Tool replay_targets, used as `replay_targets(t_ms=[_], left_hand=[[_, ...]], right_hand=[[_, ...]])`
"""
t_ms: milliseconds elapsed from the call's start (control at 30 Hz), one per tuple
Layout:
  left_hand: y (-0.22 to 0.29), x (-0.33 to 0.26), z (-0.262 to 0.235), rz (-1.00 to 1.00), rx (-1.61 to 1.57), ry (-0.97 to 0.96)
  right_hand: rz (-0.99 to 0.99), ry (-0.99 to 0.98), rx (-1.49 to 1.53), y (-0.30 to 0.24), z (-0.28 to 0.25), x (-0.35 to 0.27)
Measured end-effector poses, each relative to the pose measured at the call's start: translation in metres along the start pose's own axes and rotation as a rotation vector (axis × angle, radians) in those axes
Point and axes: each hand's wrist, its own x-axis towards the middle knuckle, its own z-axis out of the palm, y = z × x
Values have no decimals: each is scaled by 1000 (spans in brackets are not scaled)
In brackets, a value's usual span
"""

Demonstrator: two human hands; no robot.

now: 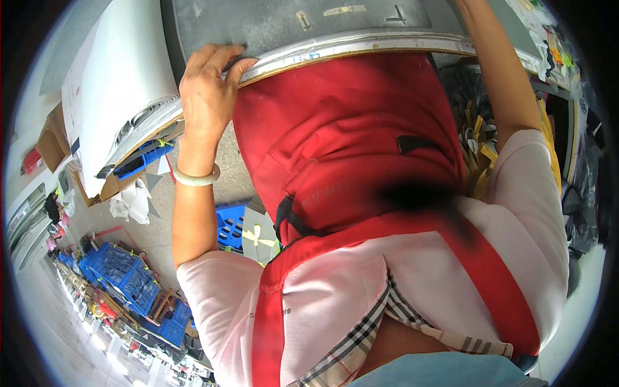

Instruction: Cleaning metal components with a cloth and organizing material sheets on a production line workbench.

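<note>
- Currently the left hand (209,87) rests at the near edge of a dark grey sheet (277,26), fingers bent and close together, thumb slightly apart; whether they pinch anything, I cannot tell
- That dark grey sheet lies on a white-edged worktable (387,45), beyond the red apron (348,135)
- Right forearm (506,77) reaches past the top of view, hiding the right hand; its fingers I cannot tell
- White roll (122,64) lies just left of the left hand

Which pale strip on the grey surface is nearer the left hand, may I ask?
The short strip, leftmost of the two; the longer strip lies farther right.
</note>
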Motion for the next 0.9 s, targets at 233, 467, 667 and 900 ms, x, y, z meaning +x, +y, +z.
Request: replay_targets(t_ms=[233,467,667,900], left_hand=[[-2,-1,1,46,-9,28],[-5,-1,2,104,-10,33],[-7,-4,3,65,-19,39],[-2,-2,0,15,-30,-2]], right_hand=[[8,12,-13,-1,1,-2],[-47,61,-114,1,3,-2],[-104,69,-217,-9,9,-9],[-196,101,-265,-1,11,-7]])
